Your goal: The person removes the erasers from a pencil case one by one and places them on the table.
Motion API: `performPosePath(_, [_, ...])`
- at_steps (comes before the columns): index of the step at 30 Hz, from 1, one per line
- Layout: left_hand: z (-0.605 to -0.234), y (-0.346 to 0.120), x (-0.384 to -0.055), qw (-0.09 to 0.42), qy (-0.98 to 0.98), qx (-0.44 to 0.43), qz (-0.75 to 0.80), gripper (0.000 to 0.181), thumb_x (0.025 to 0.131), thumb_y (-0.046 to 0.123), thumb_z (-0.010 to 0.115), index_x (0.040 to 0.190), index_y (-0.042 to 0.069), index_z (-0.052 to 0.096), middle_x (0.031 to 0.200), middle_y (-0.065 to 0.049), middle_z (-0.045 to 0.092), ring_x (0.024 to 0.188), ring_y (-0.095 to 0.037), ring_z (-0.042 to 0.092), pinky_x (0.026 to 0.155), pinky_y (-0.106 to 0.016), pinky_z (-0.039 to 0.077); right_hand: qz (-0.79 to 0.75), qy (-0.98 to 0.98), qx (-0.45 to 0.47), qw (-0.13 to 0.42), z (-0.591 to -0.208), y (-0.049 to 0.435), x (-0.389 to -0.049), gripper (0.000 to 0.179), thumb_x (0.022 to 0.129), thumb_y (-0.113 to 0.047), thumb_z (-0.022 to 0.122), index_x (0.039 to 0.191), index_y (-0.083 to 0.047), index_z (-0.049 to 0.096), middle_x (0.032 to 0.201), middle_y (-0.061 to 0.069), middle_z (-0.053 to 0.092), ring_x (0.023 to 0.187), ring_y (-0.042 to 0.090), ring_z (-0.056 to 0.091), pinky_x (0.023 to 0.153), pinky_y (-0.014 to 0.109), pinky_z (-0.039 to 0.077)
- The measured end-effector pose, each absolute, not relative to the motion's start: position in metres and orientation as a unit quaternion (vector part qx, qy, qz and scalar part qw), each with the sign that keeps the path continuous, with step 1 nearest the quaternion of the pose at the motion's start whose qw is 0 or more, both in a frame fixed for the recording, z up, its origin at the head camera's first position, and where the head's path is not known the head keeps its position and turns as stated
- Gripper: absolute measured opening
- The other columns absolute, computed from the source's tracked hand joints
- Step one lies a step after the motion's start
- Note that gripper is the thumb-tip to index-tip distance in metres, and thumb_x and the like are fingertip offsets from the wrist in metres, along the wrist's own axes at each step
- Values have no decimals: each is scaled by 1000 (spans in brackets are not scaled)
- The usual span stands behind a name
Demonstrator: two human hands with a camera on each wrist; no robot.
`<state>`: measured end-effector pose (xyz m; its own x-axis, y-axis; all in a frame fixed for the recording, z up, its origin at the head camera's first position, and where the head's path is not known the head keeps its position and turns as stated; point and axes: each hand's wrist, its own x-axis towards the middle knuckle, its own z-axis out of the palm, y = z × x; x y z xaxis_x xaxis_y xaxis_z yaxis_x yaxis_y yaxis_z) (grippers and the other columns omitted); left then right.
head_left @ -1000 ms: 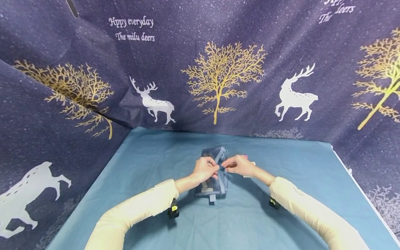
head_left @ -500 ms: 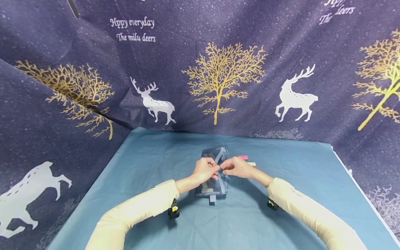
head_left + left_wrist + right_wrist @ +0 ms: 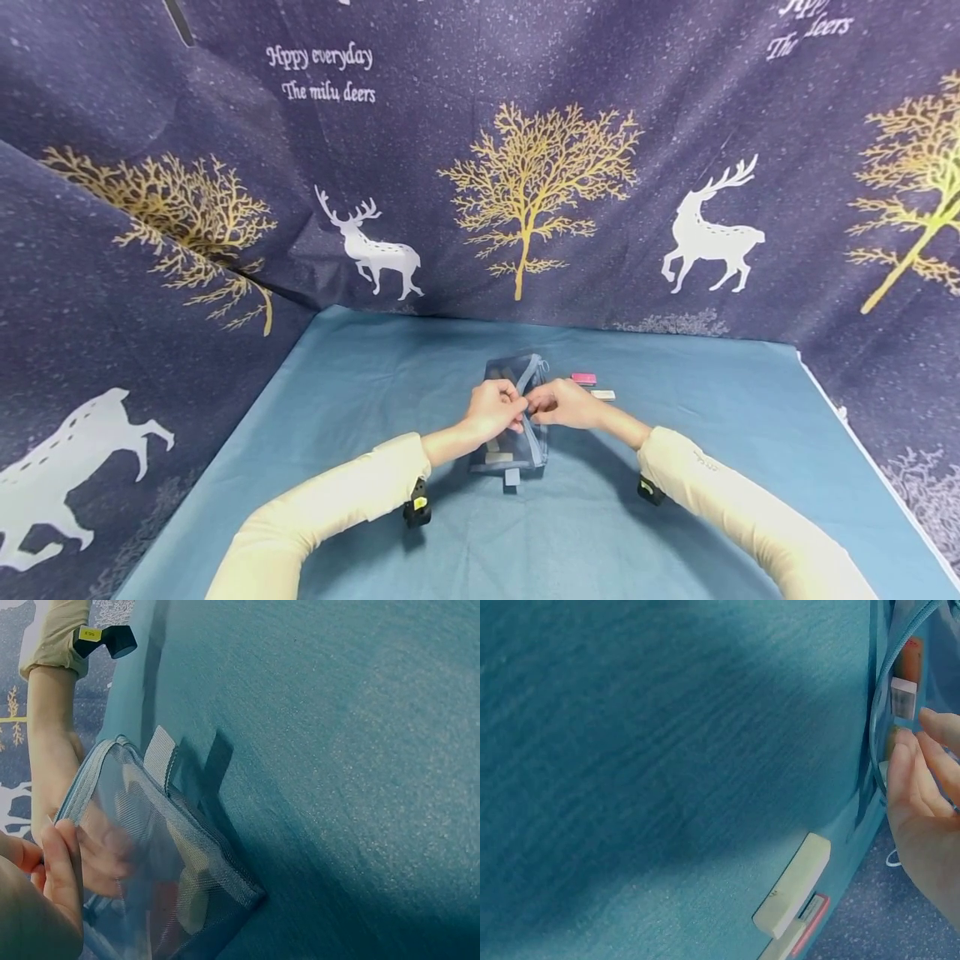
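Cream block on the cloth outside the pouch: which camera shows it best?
The right wrist view: there the cream block shows large and unobstructed on the blue cloth. The head view gets it only small, just beyond the right hand; the left wrist view does not show it.

Pouch point(image 3: 154, 847), lower left of the left wrist view: sheer mesh, fine woven grid, faint sheen. Zip point(image 3: 84, 776): ribbed cloth tape. Tab point(image 3: 160, 759), at the pouch's top: pale woven cloth, matt. Cream block point(image 3: 793, 885), lower right of the right wrist view: smooth, matt. Table cover point(image 3: 645, 750): cloth, finely textured, matt. Backdrop point(image 3: 420, 133), upper frame: printed cloth, creased. Sleeves point(image 3: 750, 508), lower corners: soft matt cloth. Wrist camera point(image 3: 417, 508), lower centre-left: dark, plastic-looking.
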<state>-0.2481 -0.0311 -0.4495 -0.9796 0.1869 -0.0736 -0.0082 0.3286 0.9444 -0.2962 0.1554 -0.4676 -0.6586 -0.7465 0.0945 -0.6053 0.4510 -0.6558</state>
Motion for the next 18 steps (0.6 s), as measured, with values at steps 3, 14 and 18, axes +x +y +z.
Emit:
performPosePath(3, [-450,-30,-248,83,812,53,576,11,83,12,60,74,6,59,57,-4,62,50,-17,65,60,-42,57,-344,845,-393,115,-467,155,-295,25,79,-10,66,104,-15,66,91,4,70,81,9,65,72,19,53])
performPosePath(14, [-445,-29,-247,71,812,57,577,10,81,10,60,73,4,58,57,-8,62,49,-18,64,61,-43,57,-327,843,-404,141,-473,152,-295,26,76,-3,58,97,-16,67,81,0,70,73,4,64,65,17,53])
performPosePath(18, [-442,-29,-245,72,812,55,577,10,81,9,60,73,4,59,58,-9,63,48,-16,64,62,-42,57,-331,838,-404,155,-473,150,-295,28,75,-3,58,99,-15,66,85,2,70,77,7,65,68,19,53])
